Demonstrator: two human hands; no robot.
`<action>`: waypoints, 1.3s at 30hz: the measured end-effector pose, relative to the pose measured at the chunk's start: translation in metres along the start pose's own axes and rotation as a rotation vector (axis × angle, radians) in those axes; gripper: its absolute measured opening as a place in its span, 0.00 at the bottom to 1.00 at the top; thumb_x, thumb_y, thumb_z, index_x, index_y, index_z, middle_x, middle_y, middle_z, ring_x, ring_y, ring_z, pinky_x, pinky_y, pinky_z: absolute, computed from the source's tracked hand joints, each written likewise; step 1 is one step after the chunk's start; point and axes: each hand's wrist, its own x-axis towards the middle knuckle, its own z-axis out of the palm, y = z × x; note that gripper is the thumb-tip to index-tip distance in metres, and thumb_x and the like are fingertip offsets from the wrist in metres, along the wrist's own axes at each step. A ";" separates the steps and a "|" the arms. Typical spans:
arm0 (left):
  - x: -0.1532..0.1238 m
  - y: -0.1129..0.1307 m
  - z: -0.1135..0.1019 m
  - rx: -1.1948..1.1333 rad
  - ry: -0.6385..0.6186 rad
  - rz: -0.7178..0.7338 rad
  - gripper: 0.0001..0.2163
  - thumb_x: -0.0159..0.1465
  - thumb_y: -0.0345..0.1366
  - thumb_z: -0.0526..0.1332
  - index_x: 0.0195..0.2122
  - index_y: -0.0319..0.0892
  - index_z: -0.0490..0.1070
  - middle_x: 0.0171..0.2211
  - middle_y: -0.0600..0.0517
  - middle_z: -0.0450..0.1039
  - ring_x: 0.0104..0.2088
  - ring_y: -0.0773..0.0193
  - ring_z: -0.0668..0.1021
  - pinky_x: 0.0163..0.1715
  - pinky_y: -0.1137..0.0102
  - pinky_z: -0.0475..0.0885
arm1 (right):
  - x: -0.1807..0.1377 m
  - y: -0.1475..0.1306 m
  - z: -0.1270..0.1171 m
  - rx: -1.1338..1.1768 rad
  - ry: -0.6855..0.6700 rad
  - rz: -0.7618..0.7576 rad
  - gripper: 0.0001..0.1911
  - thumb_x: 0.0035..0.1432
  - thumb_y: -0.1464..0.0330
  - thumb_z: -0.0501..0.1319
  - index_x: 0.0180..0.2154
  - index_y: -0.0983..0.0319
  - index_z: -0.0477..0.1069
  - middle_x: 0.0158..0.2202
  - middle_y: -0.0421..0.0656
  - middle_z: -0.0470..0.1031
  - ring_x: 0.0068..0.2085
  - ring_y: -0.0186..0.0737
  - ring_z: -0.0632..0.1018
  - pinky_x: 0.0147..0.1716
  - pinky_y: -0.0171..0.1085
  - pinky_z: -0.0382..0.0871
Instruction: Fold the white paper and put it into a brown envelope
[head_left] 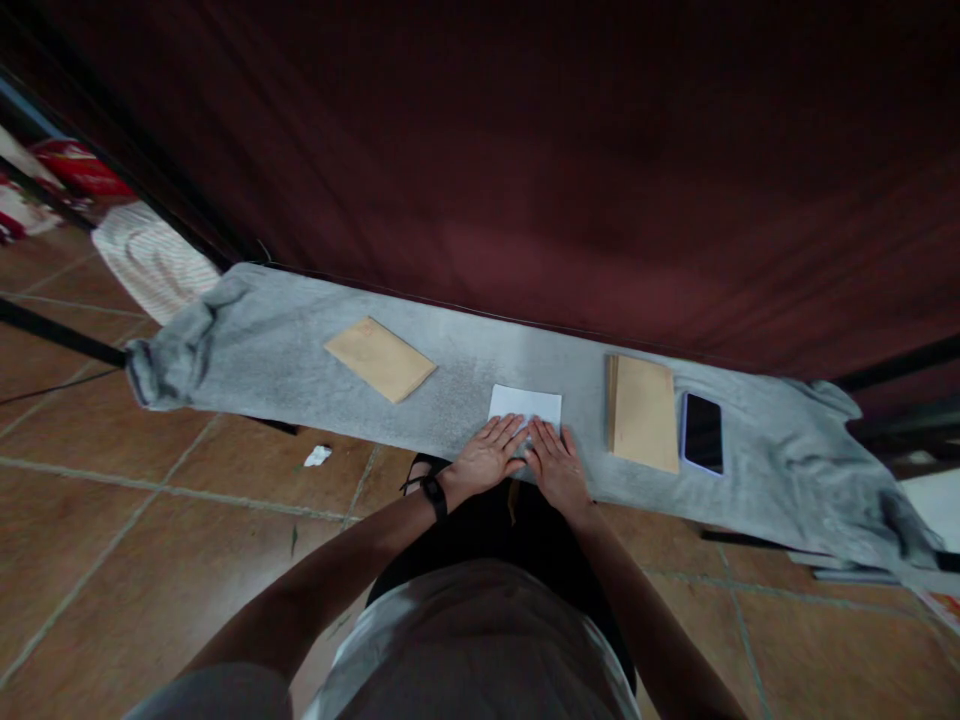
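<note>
A white sheet of paper (526, 401) lies on the grey cloth in front of me, its lower part covered by my hands. My left hand (487, 455) rests flat on the paper's left side, fingers stretched out. On the right side of the paper lies my right hand (556, 465), also flat with its fingers extended. The two hands are close together, thumbs near each other. To the left sits a brown envelope (380, 360), turned at an angle. To the right is a stack of brown envelopes (645, 412).
A phone (703, 433) with a dark screen lies right of the stack. The grey cloth (277, 330) covers a narrow table along a dark red curtain-like surface (525, 180). A white scrap (317, 456) is on the tiled floor (247, 560).
</note>
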 end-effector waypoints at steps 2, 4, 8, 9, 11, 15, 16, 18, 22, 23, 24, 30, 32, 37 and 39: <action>-0.001 -0.001 0.000 0.005 -0.015 0.000 0.28 0.72 0.45 0.53 0.69 0.39 0.54 0.70 0.41 0.51 0.71 0.54 0.53 0.69 0.57 0.48 | -0.002 -0.001 0.001 -0.001 0.002 0.008 0.29 0.73 0.61 0.46 0.70 0.64 0.49 0.69 0.51 0.56 0.69 0.48 0.59 0.68 0.53 0.47; -0.002 -0.003 0.000 0.005 -0.014 -0.001 0.28 0.71 0.46 0.53 0.69 0.39 0.54 0.71 0.42 0.50 0.71 0.54 0.53 0.69 0.57 0.48 | -0.003 0.000 0.001 -0.007 0.010 0.025 0.29 0.73 0.61 0.46 0.70 0.64 0.50 0.69 0.51 0.56 0.69 0.48 0.59 0.68 0.53 0.47; -0.009 -0.008 0.001 -0.016 0.038 -0.010 0.30 0.71 0.48 0.54 0.69 0.36 0.54 0.70 0.40 0.52 0.71 0.55 0.53 0.69 0.56 0.49 | -0.006 0.006 -0.001 -0.028 0.038 0.067 0.29 0.73 0.60 0.46 0.70 0.64 0.51 0.69 0.51 0.58 0.68 0.48 0.62 0.67 0.53 0.48; -0.011 -0.010 0.001 -0.024 0.055 -0.022 0.30 0.71 0.48 0.54 0.68 0.36 0.55 0.70 0.39 0.53 0.71 0.55 0.53 0.69 0.56 0.50 | -0.007 0.008 -0.001 -0.032 0.044 0.072 0.29 0.73 0.60 0.46 0.70 0.64 0.51 0.69 0.51 0.58 0.67 0.48 0.63 0.67 0.53 0.48; -0.016 -0.013 0.001 -0.031 0.080 -0.059 0.30 0.70 0.49 0.54 0.68 0.36 0.55 0.69 0.39 0.54 0.70 0.54 0.55 0.69 0.57 0.51 | -0.009 0.011 -0.003 -0.041 0.053 0.078 0.29 0.73 0.60 0.46 0.70 0.65 0.51 0.68 0.51 0.59 0.67 0.48 0.64 0.67 0.53 0.49; -0.024 -0.020 0.002 -0.032 0.103 -0.170 0.31 0.70 0.50 0.54 0.67 0.32 0.56 0.69 0.36 0.54 0.70 0.51 0.56 0.68 0.55 0.53 | -0.012 0.013 -0.007 -0.055 0.064 0.087 0.29 0.73 0.60 0.46 0.69 0.65 0.51 0.68 0.51 0.59 0.67 0.48 0.64 0.67 0.53 0.49; -0.025 -0.021 0.002 -0.047 0.109 -0.203 0.31 0.70 0.49 0.53 0.67 0.32 0.57 0.69 0.36 0.54 0.70 0.50 0.57 0.68 0.54 0.54 | -0.012 0.014 -0.007 -0.055 0.067 0.090 0.29 0.73 0.60 0.46 0.69 0.65 0.51 0.68 0.51 0.59 0.67 0.48 0.64 0.67 0.53 0.49; -0.023 -0.023 0.003 -0.112 0.131 -0.272 0.28 0.71 0.48 0.52 0.66 0.34 0.59 0.67 0.37 0.58 0.69 0.50 0.60 0.67 0.53 0.56 | -0.012 0.013 -0.008 -0.050 0.076 0.098 0.28 0.73 0.61 0.46 0.69 0.64 0.52 0.68 0.51 0.60 0.67 0.48 0.65 0.67 0.53 0.49; -0.007 -0.028 0.005 -0.392 0.246 -0.444 0.22 0.72 0.39 0.50 0.65 0.40 0.63 0.62 0.43 0.68 0.63 0.55 0.70 0.63 0.56 0.65 | -0.010 0.013 -0.007 -0.037 0.087 0.123 0.27 0.73 0.62 0.46 0.69 0.63 0.53 0.67 0.49 0.62 0.66 0.46 0.66 0.67 0.51 0.51; -0.001 -0.030 0.005 -0.476 0.279 -0.489 0.21 0.71 0.37 0.50 0.64 0.40 0.64 0.61 0.44 0.70 0.61 0.56 0.72 0.62 0.57 0.67 | -0.010 0.013 -0.007 -0.037 0.089 0.131 0.27 0.73 0.62 0.46 0.69 0.63 0.54 0.67 0.49 0.62 0.66 0.46 0.66 0.67 0.51 0.51; 0.005 -0.032 0.006 -0.557 0.303 -0.535 0.21 0.70 0.35 0.50 0.63 0.40 0.65 0.59 0.44 0.72 0.59 0.56 0.74 0.61 0.57 0.69 | -0.009 0.013 -0.007 -0.038 0.090 0.136 0.27 0.73 0.62 0.46 0.68 0.63 0.54 0.67 0.49 0.62 0.66 0.46 0.66 0.67 0.51 0.51; 0.024 -0.037 0.011 -0.840 0.377 -0.722 0.22 0.65 0.29 0.54 0.60 0.39 0.69 0.54 0.45 0.76 0.54 0.55 0.78 0.58 0.56 0.72 | -0.008 0.013 -0.005 -0.037 0.097 0.144 0.27 0.73 0.62 0.46 0.69 0.62 0.54 0.67 0.49 0.62 0.66 0.46 0.66 0.67 0.51 0.52; 0.023 -0.035 0.014 -0.895 0.410 -0.703 0.23 0.63 0.28 0.55 0.61 0.41 0.68 0.54 0.46 0.77 0.52 0.56 0.79 0.56 0.57 0.73 | -0.008 0.013 -0.005 -0.037 0.098 0.147 0.27 0.73 0.62 0.46 0.69 0.62 0.53 0.67 0.49 0.62 0.66 0.45 0.67 0.67 0.50 0.52; 0.019 -0.025 0.010 -0.975 0.457 -0.703 0.25 0.61 0.29 0.58 0.61 0.41 0.67 0.50 0.47 0.79 0.41 0.59 0.82 0.43 0.63 0.79 | -0.007 0.012 -0.004 -0.025 0.110 0.157 0.27 0.73 0.63 0.45 0.69 0.62 0.53 0.66 0.49 0.63 0.65 0.45 0.67 0.67 0.51 0.52; 0.018 -0.021 0.005 -0.950 0.470 -0.672 0.25 0.62 0.30 0.58 0.62 0.41 0.67 0.51 0.47 0.78 0.42 0.59 0.82 0.44 0.63 0.79 | -0.006 0.012 -0.004 -0.014 0.113 0.169 0.27 0.73 0.63 0.44 0.69 0.62 0.53 0.66 0.49 0.63 0.65 0.45 0.67 0.67 0.51 0.51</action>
